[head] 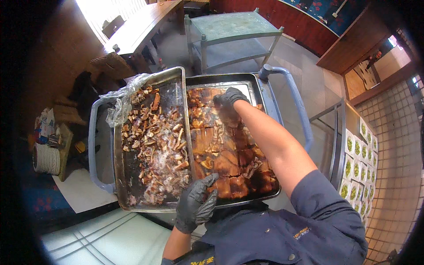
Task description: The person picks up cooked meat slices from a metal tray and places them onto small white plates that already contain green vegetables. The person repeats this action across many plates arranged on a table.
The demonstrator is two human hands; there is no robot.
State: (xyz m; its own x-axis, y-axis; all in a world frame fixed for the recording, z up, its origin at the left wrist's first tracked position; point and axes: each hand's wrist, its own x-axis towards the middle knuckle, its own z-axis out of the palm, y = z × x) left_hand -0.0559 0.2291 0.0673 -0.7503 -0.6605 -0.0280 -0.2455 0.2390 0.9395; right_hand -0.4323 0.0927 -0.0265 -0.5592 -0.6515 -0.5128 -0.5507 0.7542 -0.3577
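Note:
Two metal baking trays stand side by side on a trolley, the left one overlapping the right one's edge. The right tray (pixel 250 86) holds browned, glossy slabs of cooked meat (pixel 228 162) set close together in rows. Chopped pale and brown pieces (pixel 162 145), likely meat or bone scraps, cover much of the left tray (pixel 175 86). Black-gloved, my right hand (pixel 231 96) reaches down to the slabs at the far end; its curled fingers hide whether anything is held. My left hand (pixel 197 205), also gloved, hovers at the near edge with fingers apart and nothing in them.
Clear plastic film (pixel 124 96) bunches over the left tray's far corner. Blue-grey trolley handles rise at the left (pixel 92 142) and right (pixel 298 99). A green two-tier cart (pixel 232 25) stands beyond. On the right, a rack (pixel 338 139) adjoins rows of white containers (pixel 356 169) with green contents.

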